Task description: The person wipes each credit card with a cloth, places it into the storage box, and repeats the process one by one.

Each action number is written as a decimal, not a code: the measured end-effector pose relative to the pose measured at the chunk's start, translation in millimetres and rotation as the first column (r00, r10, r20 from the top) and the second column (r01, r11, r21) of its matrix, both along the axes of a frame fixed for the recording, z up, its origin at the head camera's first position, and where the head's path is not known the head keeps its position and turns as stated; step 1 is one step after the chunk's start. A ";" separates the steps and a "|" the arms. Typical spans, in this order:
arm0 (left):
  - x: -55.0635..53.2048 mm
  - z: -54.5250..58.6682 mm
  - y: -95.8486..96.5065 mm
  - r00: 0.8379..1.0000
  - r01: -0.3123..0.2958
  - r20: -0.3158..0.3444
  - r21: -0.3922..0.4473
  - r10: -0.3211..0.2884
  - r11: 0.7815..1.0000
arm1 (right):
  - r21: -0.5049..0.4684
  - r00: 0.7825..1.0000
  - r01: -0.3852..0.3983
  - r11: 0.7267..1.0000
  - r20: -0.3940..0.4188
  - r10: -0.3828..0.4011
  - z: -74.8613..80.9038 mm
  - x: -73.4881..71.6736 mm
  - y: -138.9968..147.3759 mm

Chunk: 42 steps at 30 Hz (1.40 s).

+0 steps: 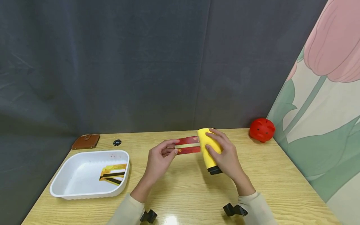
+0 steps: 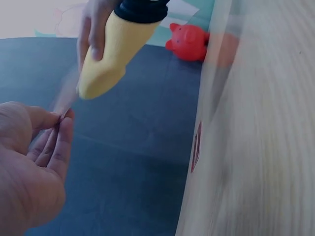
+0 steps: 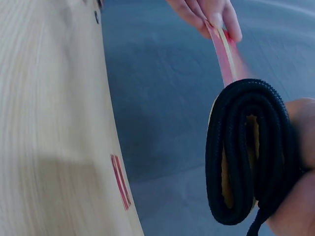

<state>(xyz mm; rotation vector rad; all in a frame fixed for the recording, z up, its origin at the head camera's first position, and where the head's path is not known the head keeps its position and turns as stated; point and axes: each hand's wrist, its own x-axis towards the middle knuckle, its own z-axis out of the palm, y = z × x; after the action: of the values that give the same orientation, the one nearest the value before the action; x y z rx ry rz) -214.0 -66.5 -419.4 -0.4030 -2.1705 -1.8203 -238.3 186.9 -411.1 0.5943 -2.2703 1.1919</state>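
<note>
My left hand (image 1: 159, 157) pinches one end of a red card (image 1: 187, 140) with a pale stripe along its middle. The card's other end meets the rolled yellow cloth (image 1: 208, 147), which covers or abuts it; I cannot tell which. My right hand (image 1: 227, 156) grips this roll from the right, fingers curled over it. Seen end-on in the right wrist view, the roll shows folded layers of black trim (image 3: 227, 147) with yellow inside. Another red striped strip (image 3: 120, 182) lies on the wooden table in both wrist views.
A white tray (image 1: 80, 196) with several yellow-and-black cards (image 1: 113, 173) stands at the left. Behind it are a brown wallet (image 1: 85, 142) and a black round chip (image 1: 117, 142). A red piggy bank (image 1: 262, 129) sits at the back right, before the dark curtain (image 1: 140, 68).
</note>
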 end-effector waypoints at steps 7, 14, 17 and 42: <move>-4.7 1.1 -9.3 1.000 0.003 0.027 0.014 -0.003 1.000 | -0.031 0.999 0.033 0.999 0.030 -0.032 2.3 -2.5 13.3; -5.9 3.8 -16.2 0.995 0.067 0.068 0.026 -0.069 0.997 | -0.033 0.997 0.060 0.998 0.044 -0.058 8.5 -1.9 20.7; -6.5 4.5 -19.4 0.993 0.088 0.080 0.027 -0.090 0.996 | -0.043 0.996 0.075 0.996 0.045 -0.073 10.1 -1.4 24.4; -6.4 4.2 -17.1 0.982 0.168 0.086 0.025 -0.169 0.985 | -0.039 0.995 0.073 0.997 0.064 -0.071 13.0 -0.3 24.1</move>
<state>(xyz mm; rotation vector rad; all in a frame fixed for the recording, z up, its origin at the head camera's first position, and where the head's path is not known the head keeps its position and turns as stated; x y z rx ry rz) -220.4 -83.6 -415.3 -0.5275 -2.2370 -1.9796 -238.6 211.0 -398.1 0.4618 -2.2925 1.2351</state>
